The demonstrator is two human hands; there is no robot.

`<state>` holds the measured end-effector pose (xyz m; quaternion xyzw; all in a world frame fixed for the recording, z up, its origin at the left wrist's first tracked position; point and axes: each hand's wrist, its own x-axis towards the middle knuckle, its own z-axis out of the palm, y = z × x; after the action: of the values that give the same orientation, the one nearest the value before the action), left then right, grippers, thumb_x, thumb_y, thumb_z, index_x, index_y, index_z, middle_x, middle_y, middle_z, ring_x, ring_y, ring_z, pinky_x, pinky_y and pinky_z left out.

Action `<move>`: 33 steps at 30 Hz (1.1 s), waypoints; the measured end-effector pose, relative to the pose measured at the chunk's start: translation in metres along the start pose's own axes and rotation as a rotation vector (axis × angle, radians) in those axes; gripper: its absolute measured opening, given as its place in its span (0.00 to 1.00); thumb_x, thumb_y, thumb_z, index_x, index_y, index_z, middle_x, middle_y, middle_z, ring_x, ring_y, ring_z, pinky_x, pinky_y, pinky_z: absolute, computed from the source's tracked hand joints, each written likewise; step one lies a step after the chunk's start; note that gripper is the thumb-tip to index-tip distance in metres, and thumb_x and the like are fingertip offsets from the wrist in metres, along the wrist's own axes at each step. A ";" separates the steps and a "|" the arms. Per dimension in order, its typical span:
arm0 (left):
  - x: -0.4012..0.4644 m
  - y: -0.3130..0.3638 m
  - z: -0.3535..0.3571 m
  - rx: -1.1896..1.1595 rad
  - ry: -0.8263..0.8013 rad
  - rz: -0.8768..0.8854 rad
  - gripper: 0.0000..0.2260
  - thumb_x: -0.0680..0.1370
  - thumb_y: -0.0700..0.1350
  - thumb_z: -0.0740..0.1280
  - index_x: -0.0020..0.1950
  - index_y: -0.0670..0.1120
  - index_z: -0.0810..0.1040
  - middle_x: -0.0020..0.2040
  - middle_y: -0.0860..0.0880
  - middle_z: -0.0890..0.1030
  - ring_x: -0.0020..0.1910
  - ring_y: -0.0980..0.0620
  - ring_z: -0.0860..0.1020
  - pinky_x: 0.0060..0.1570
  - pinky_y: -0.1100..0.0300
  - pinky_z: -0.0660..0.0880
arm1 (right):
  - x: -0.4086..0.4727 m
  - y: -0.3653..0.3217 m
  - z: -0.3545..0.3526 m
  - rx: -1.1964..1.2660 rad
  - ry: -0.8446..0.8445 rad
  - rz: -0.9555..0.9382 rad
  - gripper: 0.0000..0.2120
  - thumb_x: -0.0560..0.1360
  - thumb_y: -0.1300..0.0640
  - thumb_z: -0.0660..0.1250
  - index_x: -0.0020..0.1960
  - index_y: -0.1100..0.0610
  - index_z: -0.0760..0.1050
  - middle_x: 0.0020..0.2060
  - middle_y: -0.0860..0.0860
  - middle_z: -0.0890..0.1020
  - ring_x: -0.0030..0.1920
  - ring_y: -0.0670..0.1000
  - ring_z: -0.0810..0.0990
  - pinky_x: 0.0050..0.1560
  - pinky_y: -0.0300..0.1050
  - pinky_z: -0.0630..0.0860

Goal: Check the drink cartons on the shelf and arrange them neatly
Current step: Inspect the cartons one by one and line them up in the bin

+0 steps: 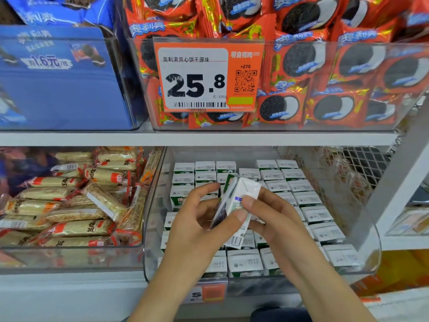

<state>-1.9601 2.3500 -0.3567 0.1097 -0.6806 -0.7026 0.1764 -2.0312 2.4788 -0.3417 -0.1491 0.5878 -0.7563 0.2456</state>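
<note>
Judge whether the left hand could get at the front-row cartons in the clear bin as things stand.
Probably not right away: the left hand and the right hand both grip a lifted carton. The front-row cartons sit uncovered in the open-topped bin, so once freed, the way looks clear.

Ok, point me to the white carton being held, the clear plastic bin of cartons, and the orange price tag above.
white drink carton (240, 201): head view, on its white side panel.
clear plastic bin (148, 256): head view, on its front left wall.
orange price tag (246, 59): head view, on its orange right strip.
</note>
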 end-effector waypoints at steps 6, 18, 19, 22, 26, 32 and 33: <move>0.000 -0.001 0.003 0.107 -0.029 0.031 0.25 0.63 0.63 0.72 0.58 0.61 0.75 0.51 0.60 0.83 0.50 0.60 0.81 0.45 0.66 0.77 | 0.000 0.002 0.001 0.032 0.068 -0.027 0.20 0.65 0.53 0.75 0.55 0.57 0.79 0.47 0.53 0.85 0.48 0.51 0.83 0.47 0.42 0.79; -0.008 -0.002 0.009 0.468 0.061 0.188 0.19 0.68 0.51 0.76 0.56 0.61 0.76 0.50 0.65 0.80 0.52 0.67 0.77 0.49 0.78 0.68 | 0.004 0.004 0.002 0.049 0.288 -0.004 0.33 0.56 0.46 0.75 0.57 0.61 0.74 0.48 0.57 0.84 0.45 0.52 0.85 0.40 0.39 0.79; -0.008 -0.002 0.009 0.482 0.080 0.205 0.18 0.68 0.49 0.76 0.55 0.61 0.77 0.49 0.65 0.81 0.51 0.67 0.77 0.48 0.78 0.68 | 0.005 0.005 0.002 0.026 0.294 -0.012 0.33 0.55 0.45 0.75 0.56 0.61 0.74 0.48 0.57 0.84 0.45 0.51 0.85 0.40 0.40 0.79; -0.007 0.000 0.006 0.379 0.149 0.176 0.15 0.70 0.46 0.74 0.53 0.59 0.80 0.46 0.63 0.83 0.46 0.63 0.80 0.44 0.73 0.73 | 0.006 0.003 0.001 0.031 0.241 -0.025 0.29 0.59 0.46 0.73 0.54 0.61 0.76 0.46 0.57 0.84 0.41 0.50 0.84 0.39 0.38 0.79; -0.004 0.006 0.002 0.012 0.130 0.045 0.10 0.73 0.40 0.71 0.45 0.55 0.84 0.42 0.55 0.86 0.40 0.57 0.84 0.38 0.67 0.77 | 0.004 0.002 -0.001 0.043 0.127 -0.017 0.19 0.63 0.48 0.71 0.51 0.57 0.80 0.44 0.55 0.85 0.42 0.51 0.84 0.39 0.40 0.79; -0.001 0.007 0.002 -0.076 0.080 -0.017 0.10 0.76 0.36 0.66 0.47 0.50 0.82 0.39 0.53 0.86 0.36 0.60 0.83 0.33 0.70 0.76 | 0.002 0.002 0.000 0.031 0.097 -0.064 0.13 0.63 0.48 0.71 0.45 0.54 0.82 0.42 0.56 0.85 0.40 0.51 0.84 0.37 0.40 0.79; -0.001 0.007 0.002 -0.070 0.063 -0.017 0.10 0.76 0.35 0.65 0.47 0.49 0.82 0.38 0.53 0.86 0.36 0.60 0.82 0.33 0.70 0.75 | 0.002 0.002 0.000 0.024 0.102 -0.079 0.17 0.63 0.48 0.72 0.48 0.56 0.81 0.42 0.56 0.85 0.40 0.51 0.84 0.38 0.41 0.79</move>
<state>-1.9597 2.3523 -0.3497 0.1314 -0.6486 -0.7237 0.1957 -2.0322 2.4777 -0.3436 -0.1306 0.5840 -0.7790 0.1871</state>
